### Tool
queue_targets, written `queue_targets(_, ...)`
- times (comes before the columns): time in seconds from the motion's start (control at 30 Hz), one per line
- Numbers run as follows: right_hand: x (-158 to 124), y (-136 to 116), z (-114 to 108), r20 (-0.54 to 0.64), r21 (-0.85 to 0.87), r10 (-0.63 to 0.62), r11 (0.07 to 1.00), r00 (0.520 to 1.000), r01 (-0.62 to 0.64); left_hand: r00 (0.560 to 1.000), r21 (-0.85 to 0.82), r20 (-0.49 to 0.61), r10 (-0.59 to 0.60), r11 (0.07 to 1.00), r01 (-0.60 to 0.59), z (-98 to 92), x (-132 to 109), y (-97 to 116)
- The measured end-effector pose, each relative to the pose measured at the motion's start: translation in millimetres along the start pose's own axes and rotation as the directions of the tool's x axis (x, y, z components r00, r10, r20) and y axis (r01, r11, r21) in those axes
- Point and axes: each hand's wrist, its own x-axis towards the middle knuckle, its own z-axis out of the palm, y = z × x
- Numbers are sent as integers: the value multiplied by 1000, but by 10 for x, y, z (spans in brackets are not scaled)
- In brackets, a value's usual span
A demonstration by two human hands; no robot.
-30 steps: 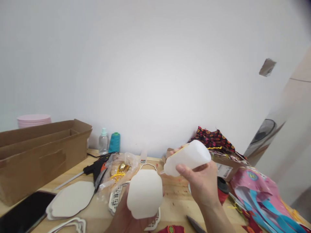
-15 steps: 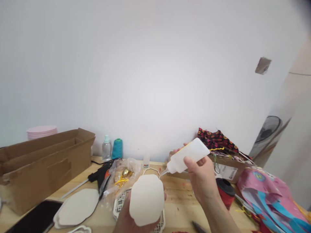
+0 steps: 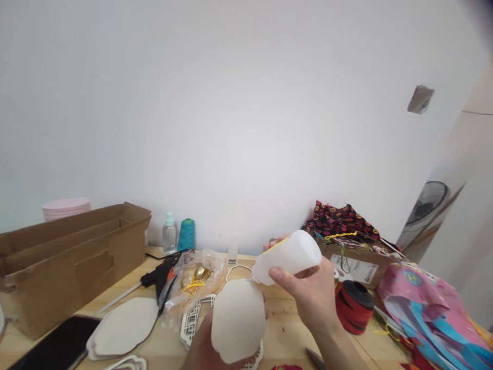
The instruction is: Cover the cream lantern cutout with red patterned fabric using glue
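Observation:
My right hand (image 3: 311, 293) is closed around a white squeeze bottle (image 3: 287, 257), tilted with its nozzle pointing down-left at the top edge of a white lantern-shaped card (image 3: 239, 318). My left hand (image 3: 202, 349) holds that card upright from below; only part of the hand shows at the bottom edge. Under the card lie white lattice cutouts (image 3: 192, 321) on the wooden table (image 3: 285, 324).
A long cardboard box (image 3: 65, 257) stands at left, with a black phone (image 3: 57, 347) and stacked white cutouts (image 3: 123, 326) in front. A glue gun (image 3: 162, 275), plastic bag with gold bits (image 3: 194, 277), teal thread spool (image 3: 186, 234), red-black ribbon spool (image 3: 352, 306), patterned fabric (image 3: 339, 218) and pink bag (image 3: 427, 303) surround.
The bottle has moved left and down, bringing its nozzle to the card's top edge. The card has shifted slightly right and the view has drifted a little.

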Motion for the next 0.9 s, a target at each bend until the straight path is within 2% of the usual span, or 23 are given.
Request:
queue_targets(0.17,-50,-4,24,33,-66,-9,998,999,11,999,17,-43,-20,1000,21,5,-6,-26)
queue_targets(0.33,-78,15,78,17,-56,-19,998,1000,20,996,-19,-83,-10,1000,8,17,-4,-46)
queue_targets(0.67,-140,22,177,36,61,67,996,997,-70,986,-68,-165,-34,997,23,8,16,-83)
queue_targets(0.9,-177,13,229,18,50,118,992,993,-118,984,-23,-179,-20,1000,16,-29,19,-105)
